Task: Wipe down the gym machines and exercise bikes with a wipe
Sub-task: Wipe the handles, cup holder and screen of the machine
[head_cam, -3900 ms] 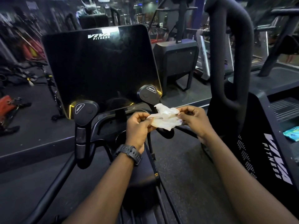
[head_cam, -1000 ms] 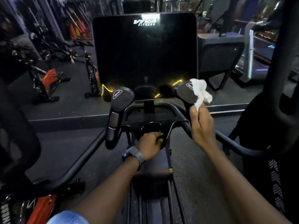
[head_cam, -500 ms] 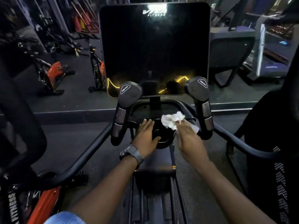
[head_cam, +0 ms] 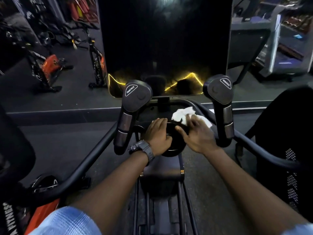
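Two hands: both at the middle of the machine's handlebar assembly, close together, forearms reaching in from the bottom of the view
Left hand (head_cam: 158, 134): fingers curled over the near-left rim of a round black knob (head_cam: 174, 143), gripping it; a dark watch (head_cam: 144, 150) on the wrist
Right hand (head_cam: 197, 133): palm down, fingers spread fairly flat and pressing the wipe onto the black tray; thumb touching the knob's top edge; the fingertips are blurred, so how far they bend I cannot tell
Wipe (head_cam: 182, 114): white, crumpled; bunched up ahead of the right hand's fingers and trailing out under them to the right; lying on the tray just behind the knob, between the two upright grips
Tray (head_cam: 147, 116): shallow black panel inside the curved bar, below the screen
Left grip (head_cam: 133, 106): black, tilted, with a rounded head marked RESISTANCE; just left of the left hand, not touched
Right grip (head_cam: 220, 102): same build and label; just right of the wipe, apart from it
Screen (head_cam: 166, 44): large, dark, upright behind the grips; yellow light streaks along its lower edge
Handlebars (head_cam: 88, 165): black tubes sweeping back to either side of the arms
Floor (head_cam: 50, 131): dark rubber; a raised platform edge runs across behind the machine
Background: an orange-and-black exercise bike (head_cam: 49, 67) far left; another dark machine (head_cam: 250, 41) behind on the right
Sleeve (head_cam: 67, 221): light blue, at the bottom left corner
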Tool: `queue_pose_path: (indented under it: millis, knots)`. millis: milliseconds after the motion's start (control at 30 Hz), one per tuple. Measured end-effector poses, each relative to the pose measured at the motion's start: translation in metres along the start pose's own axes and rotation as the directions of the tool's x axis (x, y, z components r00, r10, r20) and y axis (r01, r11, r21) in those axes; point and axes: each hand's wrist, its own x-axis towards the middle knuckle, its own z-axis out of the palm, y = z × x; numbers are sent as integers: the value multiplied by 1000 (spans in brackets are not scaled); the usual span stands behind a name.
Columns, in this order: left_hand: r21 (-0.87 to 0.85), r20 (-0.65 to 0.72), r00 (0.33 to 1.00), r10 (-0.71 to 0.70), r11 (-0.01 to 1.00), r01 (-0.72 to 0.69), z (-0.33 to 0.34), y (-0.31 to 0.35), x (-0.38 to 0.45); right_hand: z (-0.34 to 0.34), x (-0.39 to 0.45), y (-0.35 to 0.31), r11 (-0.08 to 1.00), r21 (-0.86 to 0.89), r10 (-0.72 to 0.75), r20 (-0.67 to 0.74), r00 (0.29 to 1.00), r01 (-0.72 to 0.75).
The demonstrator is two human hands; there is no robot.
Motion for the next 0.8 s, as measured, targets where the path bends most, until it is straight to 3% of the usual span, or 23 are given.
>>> queue_pose_path:
  millis: [67, 133, 200, 300, 400, 467, 533, 700, 800]
  knots:
    - [1, -63, 998, 0, 1000, 0, 0, 2, 10, -9, 13, -7, 997, 49, 55, 17, 998, -56]
    - [23, -144, 989, 24, 1000, -21, 0, 2, 21, -9, 16, -26, 996, 30, -86, 55, 995, 85]
    - [19, -212, 976, 59, 998, -56, 3, 1, 29, -4, 6, -31, 985, 71, -157, -16, 987, 158]
    - [-84, -341, 940, 15, 995, -46, 11, -3, 34, -5, 3, -5, 999, 29, -23, -72, 997, 25]
    - [-132, -431, 902, -19, 990, -42, 14, -6, 36, -3, 22, -3, 1000, 20, 17, -1, 1000, -17]
    - [-114, -446, 895, -4, 992, -52, 16, -9, 37, -2, 18, -22, 996, 75, -50, 1, 999, 50]
    - [-97, -446, 895, 17, 993, -68, 18, -11, 37, 3, 3, -27, 988, 22, -150, -38, 988, 151]
    - [-123, -426, 904, 39, 987, -101, 18, -12, 39, 3, 36, -8, 995, -66, 81, 77, 994, -76]
    - [-156, -446, 894, 45, 979, -128, 20, -15, 39, 1, 54, -29, 995, -54, -75, 90, 993, 80]
